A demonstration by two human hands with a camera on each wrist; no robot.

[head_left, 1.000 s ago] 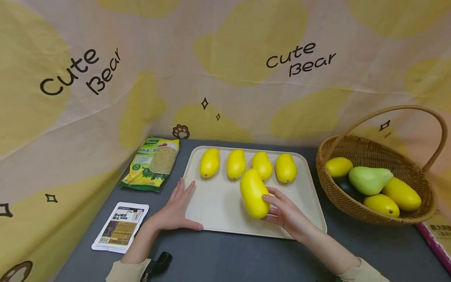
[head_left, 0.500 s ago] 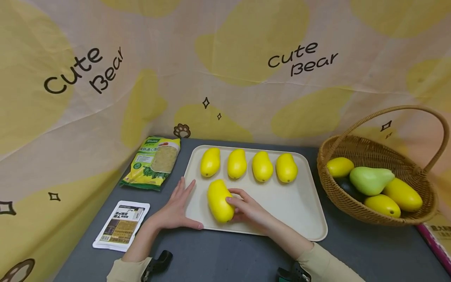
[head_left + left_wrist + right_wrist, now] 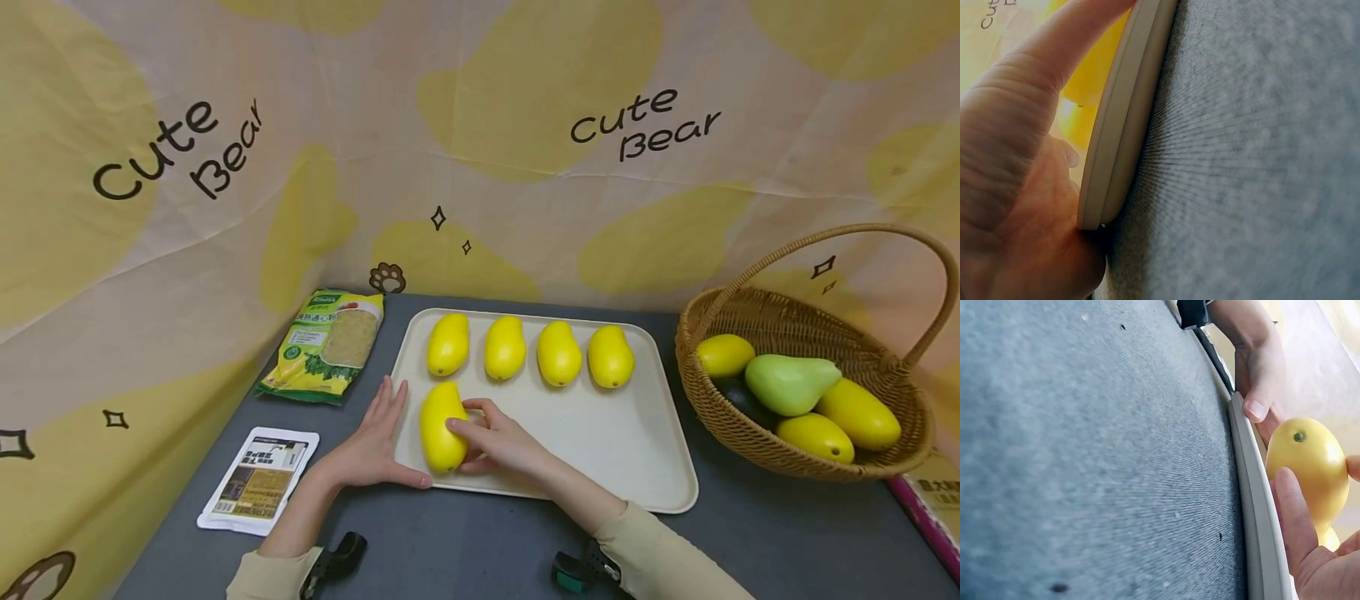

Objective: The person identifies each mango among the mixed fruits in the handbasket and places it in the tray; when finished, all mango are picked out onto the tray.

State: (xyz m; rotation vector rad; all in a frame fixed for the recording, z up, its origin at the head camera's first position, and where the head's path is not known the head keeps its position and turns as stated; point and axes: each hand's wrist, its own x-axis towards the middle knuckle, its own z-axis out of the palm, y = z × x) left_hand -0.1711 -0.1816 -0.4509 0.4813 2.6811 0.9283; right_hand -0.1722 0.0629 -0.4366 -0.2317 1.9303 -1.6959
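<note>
My right hand (image 3: 510, 443) grips a yellow mango (image 3: 438, 427) between thumb and fingers, low over the front left part of the cream tray (image 3: 592, 442). In the right wrist view the end of this mango (image 3: 1310, 456) shows a small green stem spot. My left hand (image 3: 369, 450) rests at the tray's front left corner with fingers spread along its left side. Its thumb lies along the front rim, as the left wrist view shows with the thumb (image 3: 1041, 62) over the edge. Several more mangoes (image 3: 505, 348) lie in a row along the tray's back.
A wicker basket (image 3: 697, 400) on the right holds a green pear (image 3: 787, 383), several yellow fruits and a dark one. At the left lie a yellow-green food packet (image 3: 326, 346) and a white pouch (image 3: 258, 481). A patterned cloth (image 3: 487, 167) hangs behind the table.
My right hand has carried the mango leftward across the tray, from in front of the row's middle to beside my left hand, and lowered it. The left hand has stayed at the tray corner.
</note>
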